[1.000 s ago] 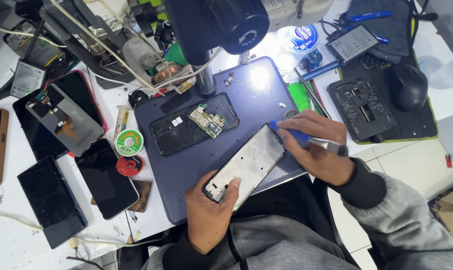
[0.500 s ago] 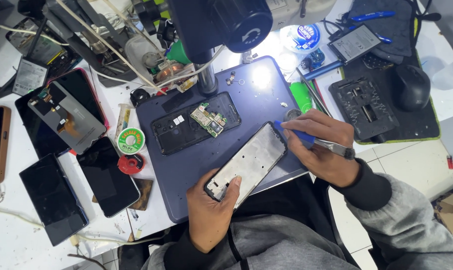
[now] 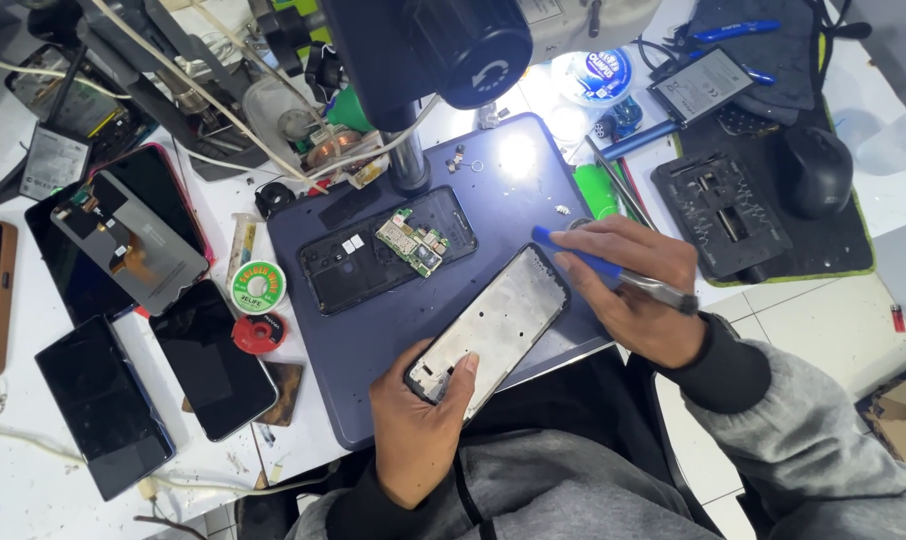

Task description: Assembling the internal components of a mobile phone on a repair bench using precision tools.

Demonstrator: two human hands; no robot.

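My left hand grips the lower end of an opened phone frame, its bare metal inside facing up, tilted over the dark blue work mat. My right hand holds a blue-handled screwdriver whose tip sits at the frame's upper right corner. On the mat behind the frame lies a black phone back cover with a small green circuit board resting on it.
A microscope head hangs over the mat's far edge. Several phones and screens lie at the left, with solder reels beside them. At the right are a black repair jig, a mouse, a battery and tweezers.
The phone frame has shifted slightly right and up in my left hand. My right hand with the screwdriver stays at its top corner.
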